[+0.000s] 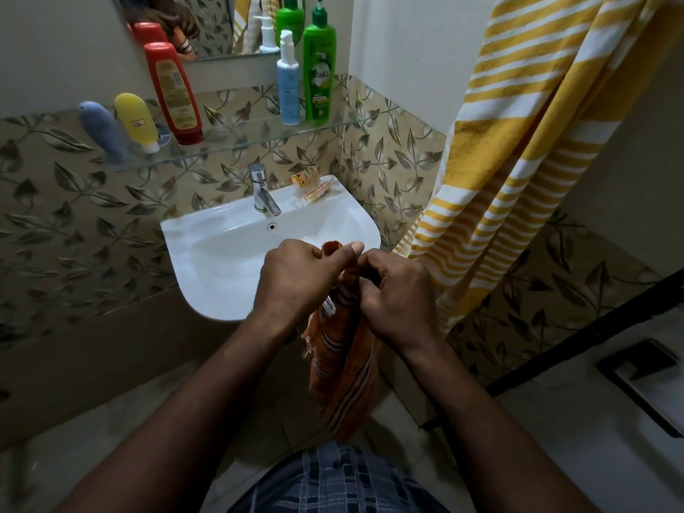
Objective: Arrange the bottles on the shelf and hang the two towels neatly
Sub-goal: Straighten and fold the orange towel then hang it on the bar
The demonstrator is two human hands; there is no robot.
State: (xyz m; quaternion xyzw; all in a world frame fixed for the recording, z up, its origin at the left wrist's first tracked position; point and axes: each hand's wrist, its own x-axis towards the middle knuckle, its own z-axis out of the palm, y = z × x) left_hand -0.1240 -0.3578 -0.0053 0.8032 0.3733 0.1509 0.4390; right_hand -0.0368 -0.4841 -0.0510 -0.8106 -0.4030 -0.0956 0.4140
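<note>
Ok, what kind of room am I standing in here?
Most likely a small home bathroom: a white washbasin with a tap, a glass shelf of toiletry bottles below a mirror, and a yellow striped towel hanging at the right.

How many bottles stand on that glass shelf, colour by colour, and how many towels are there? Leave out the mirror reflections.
Red bottle: 1
Yellow bottle: 1
Grey-blue bottle: 1
Pale blue bottle: 1
Green bottle: 1
Yellow striped towel: 1
Orange striped towel: 1
Total: 7
</note>
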